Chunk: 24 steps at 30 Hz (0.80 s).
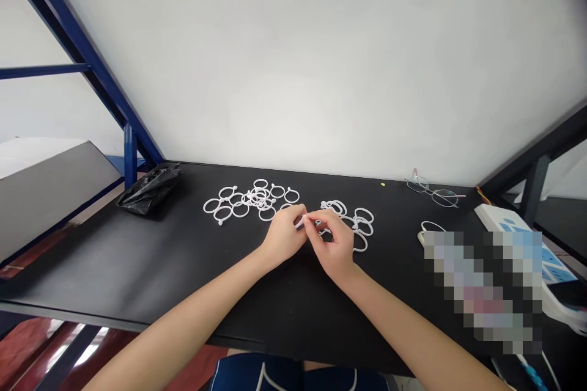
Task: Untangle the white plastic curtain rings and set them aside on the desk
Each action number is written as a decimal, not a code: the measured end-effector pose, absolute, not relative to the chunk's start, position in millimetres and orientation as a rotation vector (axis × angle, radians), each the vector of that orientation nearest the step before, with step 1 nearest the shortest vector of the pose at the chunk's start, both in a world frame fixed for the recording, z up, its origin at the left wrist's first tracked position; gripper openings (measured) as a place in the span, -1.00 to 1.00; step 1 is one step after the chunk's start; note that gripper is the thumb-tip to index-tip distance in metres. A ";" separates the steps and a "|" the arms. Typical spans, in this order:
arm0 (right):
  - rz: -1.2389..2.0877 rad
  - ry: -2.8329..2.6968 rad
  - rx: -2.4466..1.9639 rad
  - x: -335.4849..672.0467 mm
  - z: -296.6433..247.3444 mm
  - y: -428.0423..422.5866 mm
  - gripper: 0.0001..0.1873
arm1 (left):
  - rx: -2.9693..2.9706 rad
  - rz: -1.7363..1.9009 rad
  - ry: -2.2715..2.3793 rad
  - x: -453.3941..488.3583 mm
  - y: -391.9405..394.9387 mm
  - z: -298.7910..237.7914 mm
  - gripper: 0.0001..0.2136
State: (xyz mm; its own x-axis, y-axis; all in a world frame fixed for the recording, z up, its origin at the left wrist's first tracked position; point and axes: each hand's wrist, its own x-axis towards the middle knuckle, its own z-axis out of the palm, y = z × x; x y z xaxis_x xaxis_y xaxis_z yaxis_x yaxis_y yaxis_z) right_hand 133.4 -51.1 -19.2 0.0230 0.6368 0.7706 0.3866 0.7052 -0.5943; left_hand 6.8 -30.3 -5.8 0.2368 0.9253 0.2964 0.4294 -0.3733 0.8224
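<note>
Pale wall (293, 73) rises behind a black table (137, 256); clock directions below are taken from the two hands, with twelve toward the wall. Fingers of the left hand (285, 233) and the right hand (333, 238) meet and pinch a small white piece (299, 223) between them; it is probably one more ring, but the fingers cover most of it, so I cannot tell its exact shape.

I think this piece could slip out, because it is thin and smooth-looking, and only the tips hold it; if pressed too hard, it may bend or snap; also, the left rings (259, 197) at ten o'clock and the right rings (356, 225) at three lie very near, so a careless wrist could mix them.

Eyeglasses (428, 190) lie at half past two, near the wall; a power strip (502, 217) is farther at three; a blurred object (477, 293), which I cannot identify, lies near four and could limit the right elbow; a black bag (151, 188) sits at half past nine, well apart, and blocks nothing.
</note>
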 end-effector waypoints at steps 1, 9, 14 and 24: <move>0.238 -1.607 -0.868 133.9 -18.8 -50.8 -0.95 | 1.929 1.073 1.225 6.8 -29.8 -7.0 -0.80; 0.219 -1.813 -0.923 140.4 -22.0 -48.9 -0.60 | 2.005 1.084 1.153 9.5 -33.1 -12.2 -0.75; 0.278 -1.852 -0.894 142.6 -22.4 -48.8 -0.61 | 2.045 1.033 1.155 8.8 -33.4 -12.1 -0.77; 0.280 -1.892 -0.930 143.4 -22.8 -46.7 -0.62 | 2.126 0.954 1.146 6.2 -31.4 -12.9 -0.81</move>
State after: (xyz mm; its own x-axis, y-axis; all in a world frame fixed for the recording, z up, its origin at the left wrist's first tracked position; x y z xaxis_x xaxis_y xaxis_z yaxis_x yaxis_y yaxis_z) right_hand 143.4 -46.7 -22.8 -0.2356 0.7061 0.6677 0.4822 0.6815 -0.5505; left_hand 6.2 -31.4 -12.9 0.3886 0.8607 0.3290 0.4796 -0.4938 0.7254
